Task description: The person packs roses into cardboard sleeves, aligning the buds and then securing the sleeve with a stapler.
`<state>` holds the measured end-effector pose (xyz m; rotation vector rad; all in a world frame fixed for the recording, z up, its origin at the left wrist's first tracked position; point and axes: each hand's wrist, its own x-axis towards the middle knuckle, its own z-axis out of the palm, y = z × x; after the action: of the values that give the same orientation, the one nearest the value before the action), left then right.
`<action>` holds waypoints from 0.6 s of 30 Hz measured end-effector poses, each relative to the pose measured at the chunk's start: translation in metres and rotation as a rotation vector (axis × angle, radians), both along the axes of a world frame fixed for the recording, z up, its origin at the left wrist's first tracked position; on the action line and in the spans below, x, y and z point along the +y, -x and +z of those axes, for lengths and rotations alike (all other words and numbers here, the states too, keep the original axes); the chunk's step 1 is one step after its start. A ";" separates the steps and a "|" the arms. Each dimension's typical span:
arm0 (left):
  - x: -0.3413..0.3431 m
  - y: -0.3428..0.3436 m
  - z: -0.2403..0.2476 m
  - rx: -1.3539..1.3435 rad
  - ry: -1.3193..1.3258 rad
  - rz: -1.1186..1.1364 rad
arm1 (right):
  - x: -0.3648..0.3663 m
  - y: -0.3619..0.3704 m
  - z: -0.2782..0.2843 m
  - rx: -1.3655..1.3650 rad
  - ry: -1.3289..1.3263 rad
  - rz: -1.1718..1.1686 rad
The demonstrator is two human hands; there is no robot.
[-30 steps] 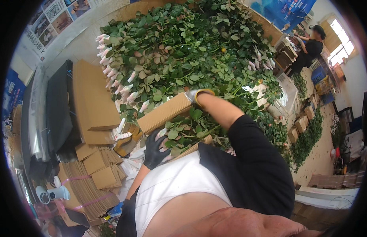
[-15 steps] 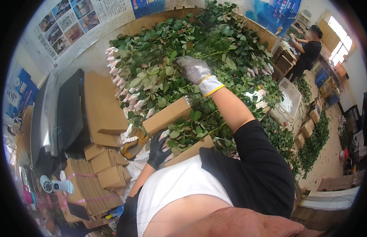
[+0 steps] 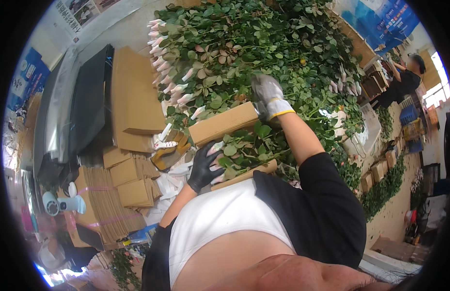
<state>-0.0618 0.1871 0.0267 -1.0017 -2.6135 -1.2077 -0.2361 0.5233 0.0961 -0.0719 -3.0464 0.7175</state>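
Note:
My left hand (image 3: 204,167), in a black glove, rests with its fingers spread against the pale pink rose heads (image 3: 216,147) of a bundle. The bundle's leafy stems (image 3: 256,145) lie between two raised sides of a cardboard wrap (image 3: 225,123). My right hand (image 3: 269,96), in a grey-white knit glove with a yellow-edged cuff, is beside the right end of the wrap's far side, over the greenery. Its fingers are smeared by motion, and whatever they may hold is hidden. Beyond it spreads a large heap of rose stems (image 3: 254,53), with pale sleeved heads along its left edge.
On the left lie stacked cardboard pieces (image 3: 108,203), tall cardboard sheets (image 3: 133,92) and dark sheets (image 3: 91,102). A yellow-brown glove (image 3: 169,153) lies left of the wrap. A small pale-blue fan (image 3: 65,203) stands lower left. Another person (image 3: 404,80) works at the far right.
My right hand has come back from the heap toward the wrap's right end. My left hand stays at the rose heads. The whole view has shifted.

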 end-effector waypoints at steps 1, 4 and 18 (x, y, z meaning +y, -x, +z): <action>-0.005 -0.003 0.001 -0.017 0.006 0.012 | -0.031 -0.001 0.041 0.014 -0.016 -0.039; 0.014 0.008 0.006 0.002 -0.030 -0.063 | -0.007 0.054 -0.016 -0.184 -0.235 0.252; 0.015 0.014 0.004 0.006 -0.059 -0.076 | 0.056 0.068 0.033 -0.119 -0.373 0.226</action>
<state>-0.0755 0.2023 0.0311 -1.1009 -2.5414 -1.2875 -0.3044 0.5793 0.1289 0.2439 -3.2760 0.1414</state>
